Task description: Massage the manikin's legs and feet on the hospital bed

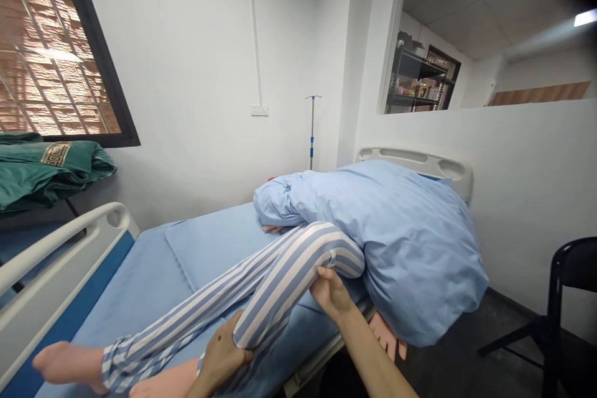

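— What is in the room?
— A hospital bed (pixel 153 261). On it lies a manikin; its striped legs (pixel 261 280) run lengthwise.
— And my hands?
— My left hand (pixel 224 354) clasps the calf, my right hand (pixel 332 292) cups the knee.

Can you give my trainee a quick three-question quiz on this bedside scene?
1. True or false: the blue blanket covers the figure's feet.
2. Which hand has its grip on the lower striped trouser leg? A) left hand B) right hand
3. Fill in: behind the hospital bed, by the wall, stands a thin ____.

Key:
1. False; the bare foot lies uncovered.
2. A; the left hand holds it, the right hand is under the knee.
3. IV pole.
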Motion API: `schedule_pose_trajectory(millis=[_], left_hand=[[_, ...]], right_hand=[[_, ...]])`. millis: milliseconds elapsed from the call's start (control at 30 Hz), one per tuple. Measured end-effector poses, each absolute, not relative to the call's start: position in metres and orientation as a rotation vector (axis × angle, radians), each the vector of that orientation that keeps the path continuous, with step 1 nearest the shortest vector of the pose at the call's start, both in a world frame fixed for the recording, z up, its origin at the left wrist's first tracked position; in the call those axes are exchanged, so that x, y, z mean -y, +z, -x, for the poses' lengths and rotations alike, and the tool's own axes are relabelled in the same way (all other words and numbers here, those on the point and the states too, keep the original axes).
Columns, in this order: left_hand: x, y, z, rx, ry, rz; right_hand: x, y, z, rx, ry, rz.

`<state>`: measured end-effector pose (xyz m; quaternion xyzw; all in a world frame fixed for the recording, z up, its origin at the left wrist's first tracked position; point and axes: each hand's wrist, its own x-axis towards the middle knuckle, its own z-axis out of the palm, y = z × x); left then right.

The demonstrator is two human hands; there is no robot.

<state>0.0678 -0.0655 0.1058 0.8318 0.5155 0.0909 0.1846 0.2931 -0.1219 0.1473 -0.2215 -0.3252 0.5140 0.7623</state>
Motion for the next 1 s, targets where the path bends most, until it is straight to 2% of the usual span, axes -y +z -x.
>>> schedule_pose_trajectory(millis=[133,600,1000], left_hand=[[0.059,0.091,-0.040,-1.485,0.265,-2.352],[0.065,0.080,0.068,-1.683,-0.089,-2.419],[0.048,0.114,0.088,-1.694,-0.358,-2.594]], right_hand=[[0.124,0.134,-0.276,0.663,1.162,0.465],[0.123,0.054,-0.192,0.446,1.399,0.394],[0.111,-0.002,-0.153,0.346,1.550,0.414]])
